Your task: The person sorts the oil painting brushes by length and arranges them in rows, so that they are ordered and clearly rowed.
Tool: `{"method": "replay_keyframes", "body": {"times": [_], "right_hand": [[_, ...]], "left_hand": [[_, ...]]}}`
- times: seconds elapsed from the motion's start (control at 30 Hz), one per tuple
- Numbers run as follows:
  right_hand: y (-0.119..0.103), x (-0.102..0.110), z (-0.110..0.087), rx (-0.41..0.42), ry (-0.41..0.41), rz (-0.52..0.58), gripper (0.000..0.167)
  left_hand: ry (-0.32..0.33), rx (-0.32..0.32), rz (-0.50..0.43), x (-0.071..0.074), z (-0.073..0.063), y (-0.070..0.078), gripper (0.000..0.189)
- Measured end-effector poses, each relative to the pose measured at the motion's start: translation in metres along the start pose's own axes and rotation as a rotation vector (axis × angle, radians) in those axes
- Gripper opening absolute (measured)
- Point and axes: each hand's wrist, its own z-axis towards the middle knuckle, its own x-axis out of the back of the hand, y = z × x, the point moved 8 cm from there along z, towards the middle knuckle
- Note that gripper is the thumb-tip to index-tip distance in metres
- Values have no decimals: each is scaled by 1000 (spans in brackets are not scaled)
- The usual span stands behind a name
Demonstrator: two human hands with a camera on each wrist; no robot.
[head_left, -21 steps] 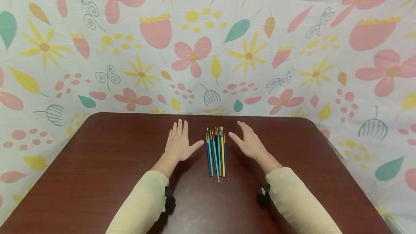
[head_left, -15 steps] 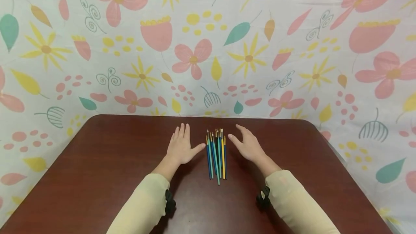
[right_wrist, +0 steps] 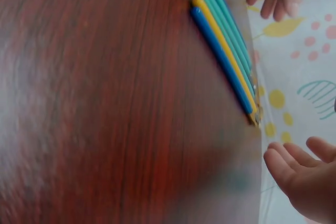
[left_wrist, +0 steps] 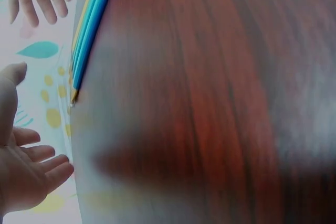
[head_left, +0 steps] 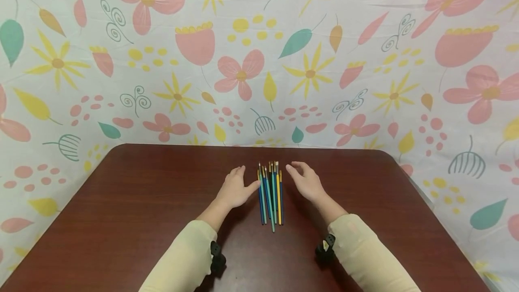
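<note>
A bundle of slim paintbrushes with blue, teal and yellow handles lies on the table, bristles toward the far edge. Just left of them is my left hand, its thumb tip at the outermost brush; whether it touches cannot be told. My right hand hovers a short way to the right, fingers slightly bent and holding nothing. Both wrist views show loosely spread fingers, with the brushes between the left hand and the other one. From the right wrist, yellow and blue handles are nearest.
The dark red-brown wooden table has rounded far corners. Behind it hangs a white cloth printed with flowers and leaves. A black wrist camera sits at the left cuff and another black camera at the right.
My left hand has moved right toward the brushes and its fingers have bent from nearly straight. My right hand has shifted slightly, its fingers bending more. The brushes lie as before.
</note>
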Motion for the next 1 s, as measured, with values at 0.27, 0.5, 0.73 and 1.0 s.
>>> {"method": "replay_keyframes", "body": {"times": [0.27, 0.5, 0.73, 1.0], "right_hand": [[7, -13, -3, -113, -75, 267, 59], [14, -22, -5, -192, -97, 370, 52], [18, -27, -7, -226, -93, 408, 48], [21, -31, -4, -242, -98, 404, 43]], "left_hand": [[1, -34, -200, -9, -1, 7, 56], [-4, 44, -425, -19, 1, 2, 40], [-29, 185, -736, -33, -1, -2, 38], [8, 300, -818, -36, 0, -6, 35]]}}
